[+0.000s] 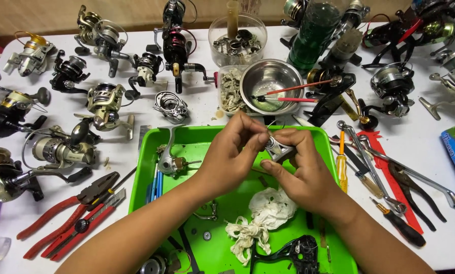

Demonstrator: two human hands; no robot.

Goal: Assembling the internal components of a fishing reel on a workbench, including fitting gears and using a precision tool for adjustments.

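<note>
White surface is crowded w/ fishing reels all round the green tray, the landmark here. Left of tray: reels in a loose cluster, red-handled pliers near its lower-left corner. Behind tray: steel bowl w/ two red-stemmed tools resting in it, clear tub of parts beside that. Right of tray: long wrench, yellow-handled screwdriver, dark pliers.

In tray: crumpled white rag toward the near side, reel handle part at the left edge, black reel body at the near edge, tiny loose bits scattered on the bare green.

Both hands meet over the tray's far-middle. Left hand and right hand pinch a small metal reel part between them; fingers of both are closed tight on it, thumbs and forefingers doing the work. Part is held up, not resting on the tray.

Risks, imo: part is small and likely greasy, so a slip could drop it. If it falls inside the tray, fine; if it bounces past the far rim it may be lost among the reels and bowl. A spring or clip could fly off under finger pressure. Forearms lie close to the rag and loose bits, so a shift could sweep them off.
</note>
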